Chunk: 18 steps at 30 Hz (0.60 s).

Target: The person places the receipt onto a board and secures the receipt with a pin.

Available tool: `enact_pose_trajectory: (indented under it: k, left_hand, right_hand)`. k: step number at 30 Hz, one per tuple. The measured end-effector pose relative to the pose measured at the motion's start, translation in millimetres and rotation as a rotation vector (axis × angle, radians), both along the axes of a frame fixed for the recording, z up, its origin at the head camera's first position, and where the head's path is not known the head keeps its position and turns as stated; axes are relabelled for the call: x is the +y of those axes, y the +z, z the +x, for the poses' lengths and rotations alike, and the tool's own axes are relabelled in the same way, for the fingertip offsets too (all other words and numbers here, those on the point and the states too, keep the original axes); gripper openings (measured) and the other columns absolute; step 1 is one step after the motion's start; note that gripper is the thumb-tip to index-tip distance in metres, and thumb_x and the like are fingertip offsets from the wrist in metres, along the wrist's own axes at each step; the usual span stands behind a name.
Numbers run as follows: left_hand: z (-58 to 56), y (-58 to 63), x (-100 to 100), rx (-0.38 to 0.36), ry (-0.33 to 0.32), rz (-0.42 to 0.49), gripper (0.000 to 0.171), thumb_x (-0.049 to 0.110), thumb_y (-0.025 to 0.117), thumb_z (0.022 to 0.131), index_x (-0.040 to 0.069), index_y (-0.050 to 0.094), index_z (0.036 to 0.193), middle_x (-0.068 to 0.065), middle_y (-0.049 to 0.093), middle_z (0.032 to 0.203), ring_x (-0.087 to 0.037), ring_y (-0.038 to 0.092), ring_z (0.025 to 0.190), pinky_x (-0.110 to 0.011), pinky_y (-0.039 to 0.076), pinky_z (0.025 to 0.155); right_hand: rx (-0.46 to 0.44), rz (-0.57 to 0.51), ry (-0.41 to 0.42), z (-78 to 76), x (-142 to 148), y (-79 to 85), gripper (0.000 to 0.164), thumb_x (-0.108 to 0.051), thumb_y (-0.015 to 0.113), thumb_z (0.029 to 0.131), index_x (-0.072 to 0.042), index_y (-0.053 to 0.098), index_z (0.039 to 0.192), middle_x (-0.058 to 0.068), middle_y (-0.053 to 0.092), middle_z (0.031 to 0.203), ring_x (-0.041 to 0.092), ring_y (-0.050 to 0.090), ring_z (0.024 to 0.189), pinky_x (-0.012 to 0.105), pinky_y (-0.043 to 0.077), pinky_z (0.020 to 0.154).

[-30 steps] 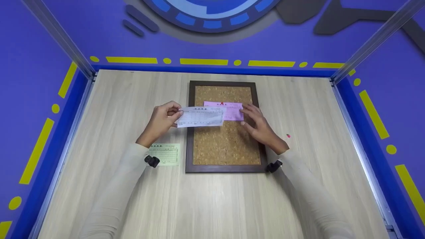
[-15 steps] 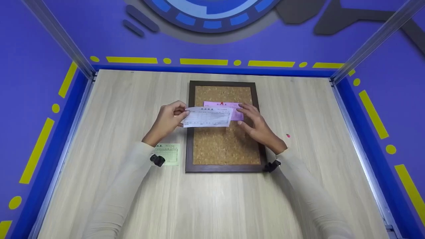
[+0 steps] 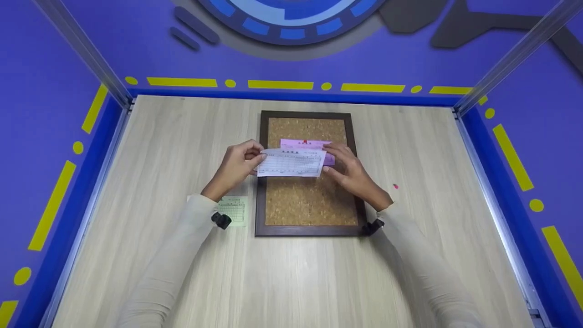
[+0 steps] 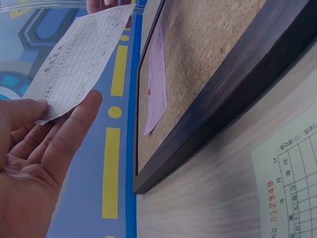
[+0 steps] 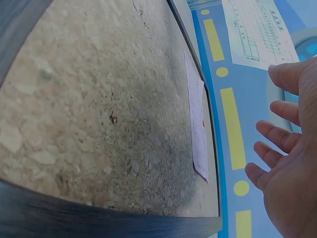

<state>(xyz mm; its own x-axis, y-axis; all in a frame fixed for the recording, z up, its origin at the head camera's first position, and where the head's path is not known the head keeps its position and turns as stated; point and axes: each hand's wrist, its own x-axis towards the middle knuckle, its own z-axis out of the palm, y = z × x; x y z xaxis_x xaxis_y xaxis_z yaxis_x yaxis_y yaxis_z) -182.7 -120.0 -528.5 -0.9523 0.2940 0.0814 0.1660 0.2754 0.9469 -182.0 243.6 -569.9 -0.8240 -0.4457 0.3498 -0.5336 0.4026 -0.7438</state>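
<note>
My left hand (image 3: 243, 159) pinches the left end of a white printed form slip (image 3: 291, 164) between thumb and fingers. The slip hangs above a dark-framed cork board (image 3: 312, 200), clear of its surface in both wrist views. A pink form slip (image 3: 289, 143) lies on the cork with a red pushpin (image 3: 304, 141) at its top edge; the white slip partly covers it in the head view. At the white slip's right end is my right hand (image 3: 350, 171), fingers loosely bent and spread, its thumb tip (image 5: 277, 72) right at the slip's edge.
A pale green form slip (image 3: 234, 212) lies on the wooden table (image 3: 296, 278) left of the board, partly hidden by my left wrist. A small red pushpin (image 3: 395, 186) rests on the table to the board's right. Blue panels (image 3: 291, 68) enclose the back and sides.
My left hand has carried the white slip rightward, across more of the pink slip, up to my right hand. My right hand has shifted slightly left.
</note>
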Motion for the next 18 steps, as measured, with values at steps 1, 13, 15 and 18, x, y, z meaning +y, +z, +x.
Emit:
enact_pose_trajectory:
  k: [1,13,15,18]
  left_hand:
    - [0.0,-0.2,0.5,-0.002,-0.001,0.001,0.009,0.006,0.071,0.107,0.001,0.074,0.115,-0.015,0.078,0.106,-0.027,0.077,0.092,-0.032,0.064,0.063]
    - [2.3,-3.6,7.0,-0.002,-0.003,0.019,0.008,0.003,0.070,0.107,0.000,0.073,0.113,-0.014,0.078,0.103,-0.023,0.076,0.087,-0.035,0.065,0.062]
    - [2.8,-4.4,8.5,-0.002,-0.005,0.020,0.008,0.003,0.070,0.107,0.000,0.073,0.113,-0.013,0.077,0.102,-0.022,0.076,0.086,-0.036,0.065,0.062]
    - [3.3,-6.6,10.6,-0.002,-0.009,0.028,0.008,0.003,0.070,0.107,0.000,0.074,0.114,-0.013,0.077,0.102,-0.022,0.075,0.085,-0.036,0.065,0.062]
  right_hand:
    - [0.001,-0.006,0.005,-0.2,-0.3,-0.1,0.049,-0.010,0.078,0.104,0.001,0.065,0.149,0.026,0.059,0.155,0.046,0.043,0.153,0.062,0.029,0.127]
    - [-0.046,-0.064,-0.021,2.7,-4.6,3.4,0.019,-0.003,0.076,0.103,0.004,0.076,0.121,0.019,0.070,0.139,0.040,0.059,0.139,0.057,0.040,0.121]
    - [-0.070,-0.079,-0.045,3.9,-6.4,4.0,0.014,-0.001,0.075,0.103,0.006,0.076,0.116,0.021,0.072,0.132,0.041,0.062,0.133,0.057,0.043,0.117]
    - [-0.124,-0.102,-0.093,6.9,-9.4,5.3,0.008,0.002,0.074,0.102,0.007,0.075,0.109,0.019,0.074,0.120,0.035,0.068,0.118,0.052,0.052,0.107]
